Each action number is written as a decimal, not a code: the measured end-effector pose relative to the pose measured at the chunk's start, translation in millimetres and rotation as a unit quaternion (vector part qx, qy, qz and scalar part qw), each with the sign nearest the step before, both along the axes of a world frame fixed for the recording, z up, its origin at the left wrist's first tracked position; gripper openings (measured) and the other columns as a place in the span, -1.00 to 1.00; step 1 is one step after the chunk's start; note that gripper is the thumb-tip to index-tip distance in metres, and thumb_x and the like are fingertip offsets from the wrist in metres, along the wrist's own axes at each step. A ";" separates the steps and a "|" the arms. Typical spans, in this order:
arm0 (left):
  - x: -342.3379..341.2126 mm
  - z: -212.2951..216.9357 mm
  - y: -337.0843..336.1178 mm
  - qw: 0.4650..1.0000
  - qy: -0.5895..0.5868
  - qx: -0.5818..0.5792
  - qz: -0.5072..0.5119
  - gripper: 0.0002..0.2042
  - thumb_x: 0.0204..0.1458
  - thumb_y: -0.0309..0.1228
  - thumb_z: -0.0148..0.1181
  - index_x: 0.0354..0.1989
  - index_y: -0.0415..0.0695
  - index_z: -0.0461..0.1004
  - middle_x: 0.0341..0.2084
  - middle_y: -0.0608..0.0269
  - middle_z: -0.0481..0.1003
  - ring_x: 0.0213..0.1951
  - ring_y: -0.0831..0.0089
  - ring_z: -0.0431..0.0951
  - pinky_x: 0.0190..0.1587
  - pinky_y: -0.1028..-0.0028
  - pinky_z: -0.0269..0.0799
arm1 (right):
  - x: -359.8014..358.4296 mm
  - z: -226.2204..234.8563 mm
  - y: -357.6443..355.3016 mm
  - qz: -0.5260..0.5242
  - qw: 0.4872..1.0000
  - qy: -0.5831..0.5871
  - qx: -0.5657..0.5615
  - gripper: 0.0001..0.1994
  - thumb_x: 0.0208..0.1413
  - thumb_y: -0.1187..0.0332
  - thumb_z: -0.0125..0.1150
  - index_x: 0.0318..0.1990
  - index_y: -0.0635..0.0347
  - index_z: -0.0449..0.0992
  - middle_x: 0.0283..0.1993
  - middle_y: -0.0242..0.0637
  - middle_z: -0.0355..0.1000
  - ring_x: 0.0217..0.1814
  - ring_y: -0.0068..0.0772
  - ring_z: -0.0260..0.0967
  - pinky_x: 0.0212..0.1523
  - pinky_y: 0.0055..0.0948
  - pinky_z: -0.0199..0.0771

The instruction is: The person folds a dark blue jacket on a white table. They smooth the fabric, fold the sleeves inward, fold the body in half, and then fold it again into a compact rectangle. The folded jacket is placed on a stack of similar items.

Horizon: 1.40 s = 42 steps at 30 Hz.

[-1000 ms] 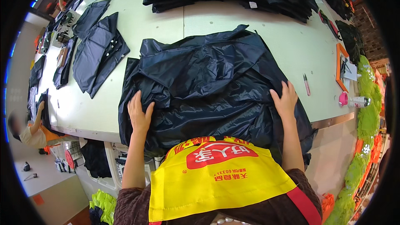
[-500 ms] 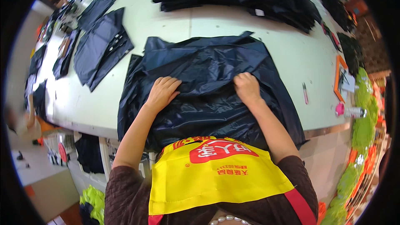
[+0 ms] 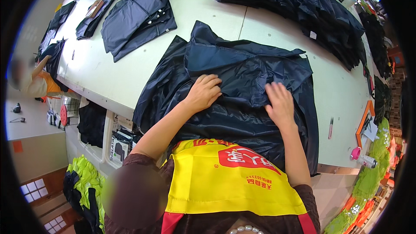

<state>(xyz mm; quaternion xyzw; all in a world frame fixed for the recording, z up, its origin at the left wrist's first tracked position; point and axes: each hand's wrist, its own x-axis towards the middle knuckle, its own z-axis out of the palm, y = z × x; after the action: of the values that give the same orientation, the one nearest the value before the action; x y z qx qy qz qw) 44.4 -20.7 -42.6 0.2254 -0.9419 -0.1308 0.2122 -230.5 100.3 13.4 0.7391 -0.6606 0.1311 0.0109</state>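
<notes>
A dark navy, glossy fabric garment (image 3: 242,123) lies crumpled across the near edge of the table, its lower part against my yellow apron. Folds and a raised flap show along its far side; its exact kind cannot be made out. On the left half of the cloth rests my left hand (image 3: 203,92), fingers side by side and lightly bent, thumb apart. My right hand (image 3: 281,104) lies on the right half with its fingers stretched out and somewhat spread, beside a bunched ridge of fabric. Neither hand visibly grips the cloth.
A thick stack of dark garments (image 3: 299,6) lies at the far right, folded dark pieces (image 3: 138,19) at the far left. Near the right edge are a pen (image 3: 330,128), an orange frame (image 3: 365,123) and a bottle (image 3: 367,160). Another person (image 3: 37,80) works at left.
The view has swung, so the table's contents sit farther right. Both hands have shifted over the cloth, and the right fingers have straightened. The cloth's far-left flap now stands out more.
</notes>
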 end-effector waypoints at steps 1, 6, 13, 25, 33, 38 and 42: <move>-2.6 3.2 -5.9 1.000 -0.007 0.005 -0.006 -0.87 -0.01 -0.35 0.17 -0.38 -0.14 0.47 -0.05 0.11 0.39 0.14 0.15 0.25 0.16 0.13 0.11 | -8.0 -31.2 1.4 0.038 0.999 0.019 -0.025 -0.60 -0.20 0.51 0.22 -0.08 0.18 0.44 0.00 -0.20 0.38 0.16 -0.12 0.22 0.12 -0.17 0.17; 14.0 -9.2 -33.6 0.947 -0.110 0.292 0.081 -0.73 0.11 -0.19 0.03 -0.32 -0.15 0.50 0.25 0.09 0.17 0.35 0.10 -0.06 0.29 -0.09 -0.34 | 3.0 19.7 6.1 0.094 0.990 -0.073 -0.080 -0.84 -0.06 0.56 0.09 -0.28 0.22 0.49 -0.22 -0.26 0.49 0.08 -0.23 0.37 0.24 0.04 0.07; -38.1 34.5 -23.3 0.990 -0.022 0.017 0.141 -0.77 -0.06 -0.22 0.19 -0.53 -0.14 0.50 -0.48 0.21 0.52 -0.25 0.24 0.50 0.03 0.07 0.22 | -24.8 -6.8 31.0 0.006 0.974 -0.226 0.003 -0.71 -0.06 0.31 0.29 -0.17 0.21 0.51 -0.07 -0.23 0.46 0.07 -0.21 0.34 0.16 -0.06 0.18; -102.4 4.1 46.7 0.983 0.021 0.134 -0.124 -0.70 -0.10 -0.16 0.25 -0.31 -0.15 0.55 -0.32 0.17 0.54 -0.19 0.25 0.48 -0.15 0.26 0.38 | -91.5 -112.1 -30.5 -0.426 0.779 -0.460 -0.005 -0.53 0.03 0.09 0.21 -0.32 0.50 0.41 -0.31 0.02 0.45 -0.37 -0.10 0.34 -0.27 -0.28 0.32; -66.9 44.2 66.2 0.964 0.038 0.187 -0.186 -0.80 -0.10 -0.31 0.29 -0.46 -0.17 0.46 -0.49 0.15 0.46 -0.42 0.17 0.50 -0.37 0.33 0.42 | -103.6 -110.8 -24.5 -0.432 0.568 -0.697 -0.070 -0.46 0.18 0.06 0.04 0.08 0.42 0.31 0.09 -0.06 0.36 0.05 -0.14 0.35 0.08 -0.26 0.34; -64.6 7.4 77.5 0.940 -0.166 0.245 -0.170 -0.56 0.02 0.03 0.09 -0.38 -0.18 0.49 -0.45 0.02 0.50 -0.34 0.08 0.53 -0.30 0.25 0.46 | -105.0 -99.5 -16.8 -0.359 0.420 -0.823 -0.129 -0.49 0.13 0.05 0.14 0.06 0.30 0.37 0.05 -0.16 0.40 0.05 -0.22 0.36 0.10 -0.29 0.33; -109.3 36.4 58.1 0.953 -0.126 0.234 -0.148 -0.61 0.04 -0.04 0.09 -0.52 -0.15 0.50 -0.52 -0.01 0.52 -0.46 0.06 0.53 -0.41 0.22 0.44 | -90.6 -101.9 -13.6 -0.381 0.611 -0.683 -0.123 -0.55 -0.09 0.44 0.32 0.00 0.35 0.39 -0.06 -0.23 0.44 -0.08 -0.29 0.40 -0.05 -0.35 0.39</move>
<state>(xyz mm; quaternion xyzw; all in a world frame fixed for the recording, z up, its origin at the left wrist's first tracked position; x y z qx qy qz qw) -64.9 37.4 -6.2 0.1415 -0.9267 -0.3479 0.0109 -321.1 86.6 -88.4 0.1097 -0.6765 0.6620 -0.3033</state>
